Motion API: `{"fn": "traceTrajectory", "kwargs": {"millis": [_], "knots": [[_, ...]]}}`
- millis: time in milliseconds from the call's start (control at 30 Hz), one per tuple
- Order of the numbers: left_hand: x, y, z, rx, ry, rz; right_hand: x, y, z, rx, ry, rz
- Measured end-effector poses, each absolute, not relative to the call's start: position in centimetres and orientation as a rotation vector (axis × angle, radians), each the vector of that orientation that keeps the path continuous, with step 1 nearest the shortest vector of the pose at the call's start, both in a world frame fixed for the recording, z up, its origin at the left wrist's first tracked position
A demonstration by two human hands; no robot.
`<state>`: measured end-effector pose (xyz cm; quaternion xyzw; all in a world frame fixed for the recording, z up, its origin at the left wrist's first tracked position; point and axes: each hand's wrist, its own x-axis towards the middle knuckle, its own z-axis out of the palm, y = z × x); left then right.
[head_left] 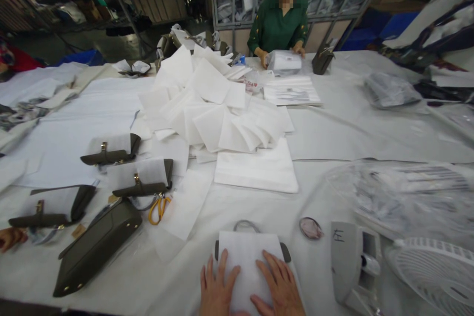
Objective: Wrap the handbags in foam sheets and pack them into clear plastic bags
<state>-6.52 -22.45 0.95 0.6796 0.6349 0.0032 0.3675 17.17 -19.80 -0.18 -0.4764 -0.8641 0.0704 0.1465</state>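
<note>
Directly in front of me a white sheet (249, 247) lies over a handbag, whose dark olive edges (285, 252) stick out on both sides. A thin grey loop, perhaps its handle (246, 223), shows at the top. On the left part of the sheet my left hand (218, 284) rests with fingers spread. My right hand (277, 281) lies on the right part, fingers also apart. Most of the bag is hidden under the sheet and my hands.
Several olive handbags (98, 244) and yellow-handled scissors (160, 209) lie left. A pile of white foam sheets (211, 81) rises mid-table. Right are a round pinkish item (311, 228), a tape dispenser (355, 261) and a fan (437, 271). Across the table a person in green (277, 22) handles a wrapped bag.
</note>
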Motion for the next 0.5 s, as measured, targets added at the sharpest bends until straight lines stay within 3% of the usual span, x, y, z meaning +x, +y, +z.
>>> {"fn": "traceTrajectory", "kwargs": {"millis": [133, 300, 433, 500], "knots": [[-4.6, -20.0, 3.1, 1.863, 1.587, -0.017, 17.2, -19.5, -0.2, -1.363, -2.483, 0.193], [-2.6, -20.1, 1.6, 2.18, 1.462, -0.26, 17.2, -20.1, -0.1, -1.286, -2.49, 0.084], [-2.2, -21.9, 0.0, 2.512, 1.627, -0.03, 18.7, -20.5, -0.4, -1.157, -2.495, 0.085], [-1.9, -22.5, 0.0, 2.588, 1.662, 0.082, 20.3, -19.5, -0.4, -1.336, -2.406, 0.209]]}}
